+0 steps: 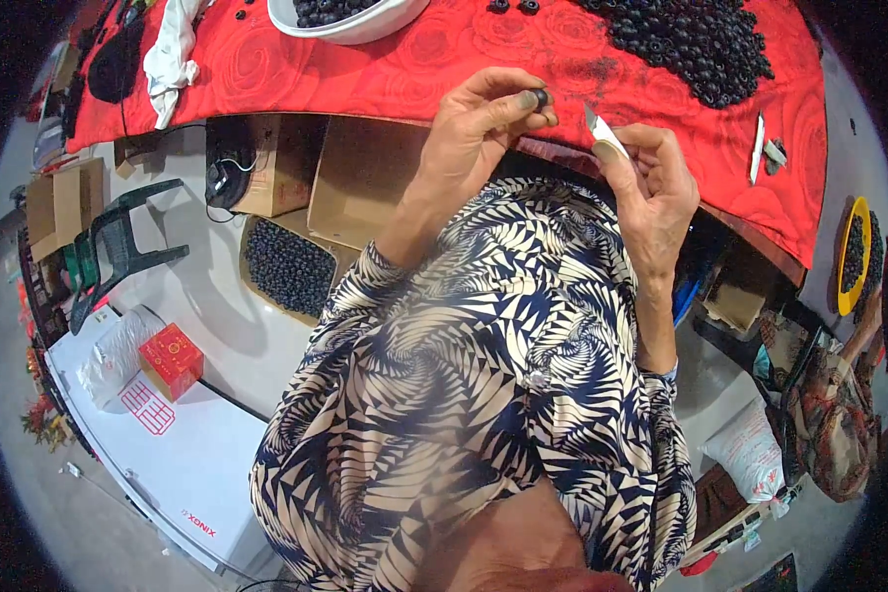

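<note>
My left hand (476,126) pinches a small black bead-like ball (540,97) between thumb and fingers, just over the near edge of the red table cover (414,74). To its right, my right hand (653,187) grips a small knife (607,134) with a white, wrapped-looking handle. Its short pointed blade tips up toward the left hand, apart from the ball. Beyond the right hand lies a large pile of similar black balls (701,44). A white bowl (365,28) at the far side holds more of them.
On the cover lie a white cloth (171,59) at left and a thin white strip (757,148) at right. Below are an open cardboard box (365,178), a carton of dark balls (291,266), a dark green chair (118,242) and a yellow-rimmed dish (845,259).
</note>
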The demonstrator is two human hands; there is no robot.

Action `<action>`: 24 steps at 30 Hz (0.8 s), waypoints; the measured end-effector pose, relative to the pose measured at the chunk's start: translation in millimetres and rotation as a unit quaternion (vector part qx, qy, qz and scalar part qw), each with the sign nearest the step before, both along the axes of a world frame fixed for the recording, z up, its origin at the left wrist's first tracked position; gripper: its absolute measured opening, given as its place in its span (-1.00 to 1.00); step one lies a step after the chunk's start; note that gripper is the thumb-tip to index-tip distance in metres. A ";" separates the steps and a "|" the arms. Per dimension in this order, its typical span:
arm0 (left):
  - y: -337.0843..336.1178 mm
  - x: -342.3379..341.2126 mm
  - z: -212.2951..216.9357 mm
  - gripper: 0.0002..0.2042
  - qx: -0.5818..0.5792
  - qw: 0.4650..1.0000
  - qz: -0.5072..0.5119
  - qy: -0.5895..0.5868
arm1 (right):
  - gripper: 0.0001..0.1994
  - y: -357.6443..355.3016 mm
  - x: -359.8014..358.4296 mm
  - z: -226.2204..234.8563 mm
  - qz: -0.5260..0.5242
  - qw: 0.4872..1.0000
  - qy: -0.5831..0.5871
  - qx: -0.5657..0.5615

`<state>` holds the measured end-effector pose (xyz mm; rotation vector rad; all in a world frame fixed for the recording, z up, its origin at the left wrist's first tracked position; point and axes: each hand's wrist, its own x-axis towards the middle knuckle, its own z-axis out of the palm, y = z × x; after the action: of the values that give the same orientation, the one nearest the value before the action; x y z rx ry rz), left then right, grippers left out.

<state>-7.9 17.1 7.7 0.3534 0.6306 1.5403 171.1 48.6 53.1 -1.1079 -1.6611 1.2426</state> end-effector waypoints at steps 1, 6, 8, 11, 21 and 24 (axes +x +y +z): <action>-0.3 -0.5 -0.2 -0.87 -0.002 1.000 0.006 0.004 | -0.79 -0.5 -0.4 -1.0 0.002 1.000 0.004 -0.004; -2.2 -1.6 0.1 -0.84 -0.004 0.999 0.005 0.032 | -0.79 -1.5 -3.4 4.6 0.007 1.000 -0.017 0.004; -1.5 -0.3 2.9 -0.86 -0.017 1.000 0.009 0.018 | -0.79 -1.1 -2.9 1.6 0.010 1.000 -0.024 0.001; -0.1 0.2 3.1 -0.85 -0.004 1.000 0.006 0.014 | -0.80 -0.4 -3.8 -1.1 0.015 0.999 -0.024 0.020; -1.9 1.7 2.9 -0.79 0.034 0.999 -0.009 -0.004 | -0.80 -4.1 -8.3 3.7 0.041 0.997 -0.048 0.036; -2.2 2.1 1.3 -0.79 0.038 0.999 -0.008 0.000 | -0.79 -4.0 -9.0 3.6 0.042 0.996 -0.054 0.062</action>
<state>-5.8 14.9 9.0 0.4145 0.5693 1.5516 162.1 44.5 56.6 -1.0551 -1.8556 1.1321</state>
